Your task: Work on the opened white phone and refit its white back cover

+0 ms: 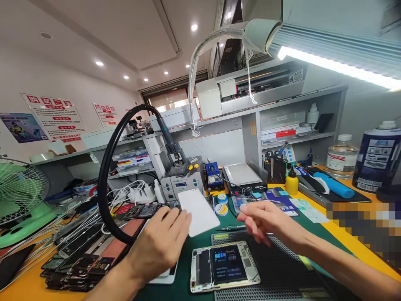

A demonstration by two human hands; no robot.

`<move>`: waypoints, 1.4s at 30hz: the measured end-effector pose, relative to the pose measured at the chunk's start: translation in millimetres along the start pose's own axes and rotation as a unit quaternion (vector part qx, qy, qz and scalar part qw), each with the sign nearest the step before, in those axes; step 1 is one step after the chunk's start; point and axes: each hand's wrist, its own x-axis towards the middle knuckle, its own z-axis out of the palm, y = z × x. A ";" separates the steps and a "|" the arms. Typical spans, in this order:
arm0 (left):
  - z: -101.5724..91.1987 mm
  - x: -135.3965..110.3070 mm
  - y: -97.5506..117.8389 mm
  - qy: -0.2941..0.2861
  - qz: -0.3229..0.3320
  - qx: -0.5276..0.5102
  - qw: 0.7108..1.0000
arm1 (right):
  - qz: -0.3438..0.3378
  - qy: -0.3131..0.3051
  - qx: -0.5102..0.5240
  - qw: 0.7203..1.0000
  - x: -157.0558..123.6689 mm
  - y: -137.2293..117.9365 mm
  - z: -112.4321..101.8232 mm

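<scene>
My left hand (163, 242) grips the near edge of a white flat panel (199, 209) and holds it tilted above the green mat (200, 246). My right hand (266, 219) hovers to its right, fingers curled and blurred, with what looks like a thin metal tool under them. Below both hands an opened phone (224, 265), its dark battery showing, lies on a black ribbed pad (282, 267). A dark screwdriver (232, 228) rests between the panel and my right hand. Part of a white device (166, 276) shows under my left wrist.
Stacked phone screens (90, 255) and a black hose loop (105, 184) fill the left side, next to a green fan (19, 200). Behind stand a soldering station (181, 182), a heating plate (242, 175), a yellow bottle (292, 183), solvent containers (376, 159) and shelves.
</scene>
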 end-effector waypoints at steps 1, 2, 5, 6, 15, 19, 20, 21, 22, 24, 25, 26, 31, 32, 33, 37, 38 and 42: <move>2.9 2.4 12.6 0.077 0.010 -0.017 0.997 | 0.029 -0.047 0.021 0.998 -0.3 0.7 4.3; 6.6 5.2 24.0 0.121 0.004 -0.037 0.992 | 0.052 -0.085 0.037 0.994 -0.9 1.8 8.5; 20.0 14.4 46.1 0.192 -0.013 -0.085 0.978 | 0.080 -0.145 0.086 0.982 -3.1 5.9 15.9; 24.6 17.6 49.2 0.196 -0.021 -0.099 0.975 | 0.079 -0.150 0.102 0.980 -3.5 6.9 15.9; 38.3 58.9 32.6 0.038 -0.400 -0.758 0.513 | 0.048 -0.105 0.085 0.990 2.0 10.9 3.8; 44.6 70.7 36.3 0.035 -0.381 -0.813 0.438 | 0.070 -0.092 0.051 0.992 5.0 14.9 5.7; 47.0 71.0 38.5 0.031 -0.384 -0.814 0.434 | 0.076 -0.090 0.040 0.992 5.6 15.5 6.2; 49.1 70.5 40.6 0.026 -0.387 -0.815 0.430 | 0.083 -0.087 0.029 0.992 6.0 15.7 6.8; 50.8 69.4 42.3 0.021 -0.389 -0.816 0.426 | 0.089 -0.085 0.019 0.992 6.2 15.5 7.3; 52.8 66.5 44.3 0.013 -0.393 -0.818 0.420 | 0.093 -0.074 0.003 0.993 6.2 14.2 8.3; 53.0 65.2 44.6 0.011 -0.396 -0.819 0.415 | 0.092 -0.066 0.002 0.994 5.9 13.2 8.7; 52.8 64.0 44.6 0.010 -0.399 -0.820 0.411 | 0.091 -0.062 0.004 0.994 5.5 12.2 9.1; 50.3 60.9 43.7 0.001 -0.406 -0.821 0.401 | 0.085 -0.062 0.004 0.994 2.6 9.2 9.3; 50.1 60.4 43.7 0.000 -0.406 -0.822 0.400 | 0.083 -0.058 -0.006 0.995 2.2 9.3 9.1; 50.0 59.9 43.7 -0.003 -0.403 -0.824 0.398 | 0.080 -0.055 -0.015 0.995 2.0 9.5 8.9; 50.1 57.3 44.1 -0.028 -0.362 -0.843 0.397 | 0.065 -0.034 -0.026 0.997 1.9 10.7 8.3; 50.1 56.5 44.3 -0.037 -0.353 -0.845 0.401 | 0.061 -0.029 -0.026 0.997 2.0 10.8 8.3; 51.7 53.6 45.2 -0.060 -0.357 -0.833 0.419 | 0.063 -0.025 -0.012 0.998 3.7 11.6 8.0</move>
